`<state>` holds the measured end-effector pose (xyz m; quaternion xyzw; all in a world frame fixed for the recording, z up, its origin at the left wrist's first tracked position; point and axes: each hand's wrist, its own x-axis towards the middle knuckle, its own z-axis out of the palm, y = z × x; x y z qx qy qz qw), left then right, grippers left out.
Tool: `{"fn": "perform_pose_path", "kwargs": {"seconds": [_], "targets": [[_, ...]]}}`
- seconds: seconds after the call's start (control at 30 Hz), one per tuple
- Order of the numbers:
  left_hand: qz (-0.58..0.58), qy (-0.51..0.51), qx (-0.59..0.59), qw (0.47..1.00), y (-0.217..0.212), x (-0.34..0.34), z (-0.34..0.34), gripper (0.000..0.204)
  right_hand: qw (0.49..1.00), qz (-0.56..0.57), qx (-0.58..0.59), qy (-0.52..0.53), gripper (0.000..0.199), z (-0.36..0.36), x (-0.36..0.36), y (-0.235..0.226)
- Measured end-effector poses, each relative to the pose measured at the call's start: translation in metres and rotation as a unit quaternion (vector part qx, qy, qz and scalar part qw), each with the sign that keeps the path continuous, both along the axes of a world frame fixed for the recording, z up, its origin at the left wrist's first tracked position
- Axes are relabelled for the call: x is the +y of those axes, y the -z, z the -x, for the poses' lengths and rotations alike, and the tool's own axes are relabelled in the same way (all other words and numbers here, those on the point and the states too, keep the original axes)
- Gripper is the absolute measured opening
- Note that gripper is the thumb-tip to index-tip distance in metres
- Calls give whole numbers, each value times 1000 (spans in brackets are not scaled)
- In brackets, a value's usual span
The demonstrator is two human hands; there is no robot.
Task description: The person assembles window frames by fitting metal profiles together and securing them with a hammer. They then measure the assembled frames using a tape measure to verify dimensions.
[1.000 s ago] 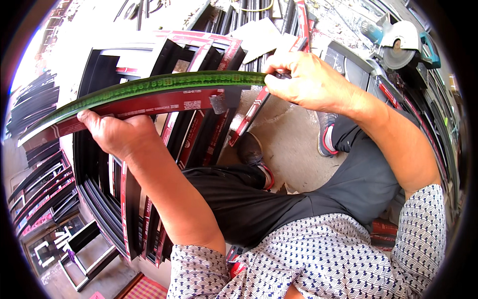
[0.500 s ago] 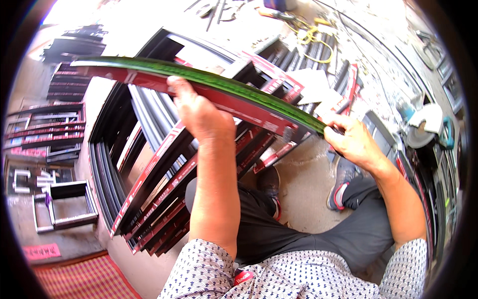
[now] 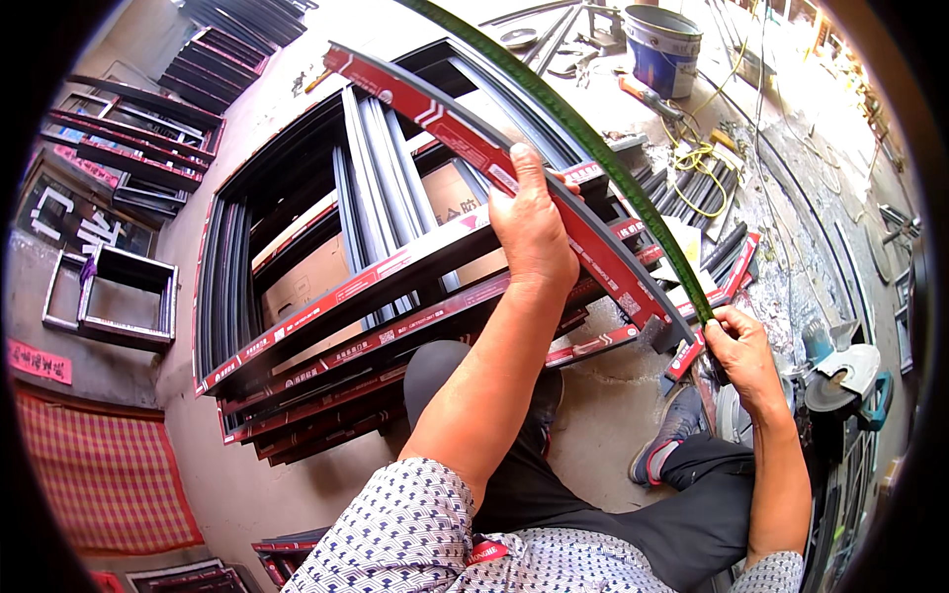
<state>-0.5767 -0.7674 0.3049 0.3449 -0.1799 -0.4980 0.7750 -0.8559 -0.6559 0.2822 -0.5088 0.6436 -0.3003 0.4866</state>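
Left hand grip: fingers of the left hand (image 3: 534,232) are wrapped over the long bar (image 3: 494,163), near its middle, pressed down on it.
Right hand grip: the right hand (image 3: 741,351) is closed tight around the low end of the green strip (image 3: 583,133).
Long bar: dark metal with red film on top. It runs from the upper left down to the right, and its low end is just beside the right hand.
Green strip: thin and bendy, lying along the far edge of the bar, touching it near the low end.
Under the bar: a stack of window frames (image 3: 326,296), dark with red film, lies flat on the concrete floor (image 3: 613,415).
Legs: the person sits with dark trousers and a grey shoe (image 3: 672,435) by the right hand.
Far side: a blue bucket (image 3: 662,44) stands up near the top, with yellow cord (image 3: 697,163) close by.
Right edge: a round cutting tool (image 3: 840,381) sits near the right hand.
Left side: more frames (image 3: 109,287) lie well apart from the stack.
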Motion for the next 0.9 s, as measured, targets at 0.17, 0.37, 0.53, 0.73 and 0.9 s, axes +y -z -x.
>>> {"fn": "perform_pose_path", "kwargs": {"seconds": [0.17, 0.37, 0.53, 0.73, 0.9], "targets": [[-4, 13, -21, 1000, 3, -2, -1, 24, 999, 37, -17, 20, 10, 11, -5, 3], [-51, 41, -31, 997, 17, -6, -4, 17, 998, 38, -18, 43, 10, 16, -7, -5], [-65, 71, -71, 993, 26, -21, -8, 16, 998, 44, -16, 49, 10, 25, -10, -14], [-80, 121, -129, 981, 22, -86, -44, 21, 994, 64, -42, 73, 11, 48, -14, -12], [-116, 115, -177, 971, 34, -149, -89, 22, 989, 88, -28, 117, 11, 50, -16, -13]]}}
